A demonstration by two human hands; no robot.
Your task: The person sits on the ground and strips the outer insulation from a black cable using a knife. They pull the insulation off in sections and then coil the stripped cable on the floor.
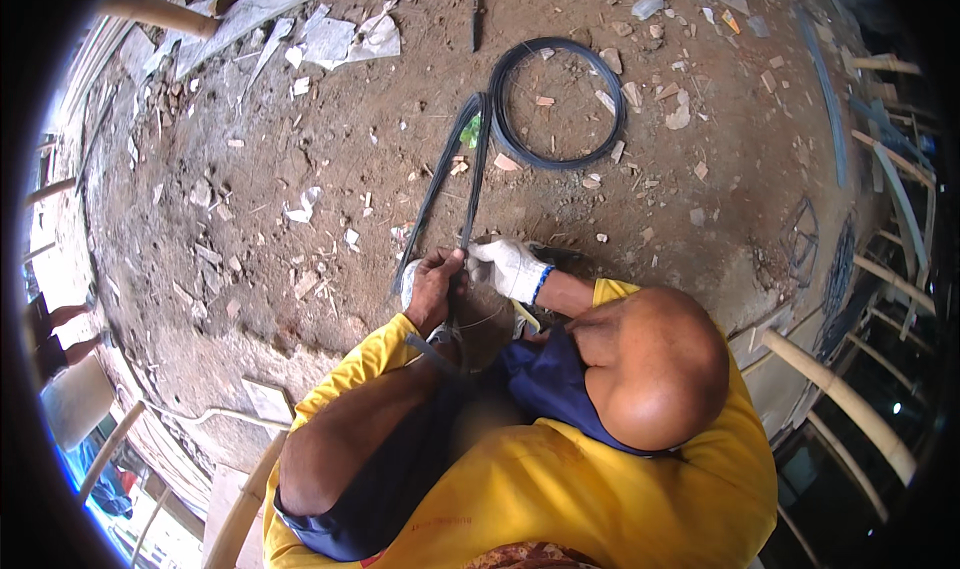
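A dark bundle of thin wires (pixel 440 174) lies on the dirt in front of me, folded over at its far end into two long legs. My left hand (pixel 433 291), bare, is closed around the near end of the right leg, thumb on top. Touching the same end, my right hand (pixel 510 269) in a white knitted glove with a blue cuff has its fingers bent together around the wires. A fine strand curves below the hands. Past the fold, a round coil of dark wire (pixel 622 109) lies flat on the ground.
A dark L-shaped tool (pixel 476 17) lies beyond the coil. Stone chips and paper scraps (pixel 328 39) litter the dirt. Bamboo poles (pixel 840 399) stand at the right, with loose wire tangles (pixel 800 244) nearby. Another person's legs (pixel 75 334) show at the left edge.
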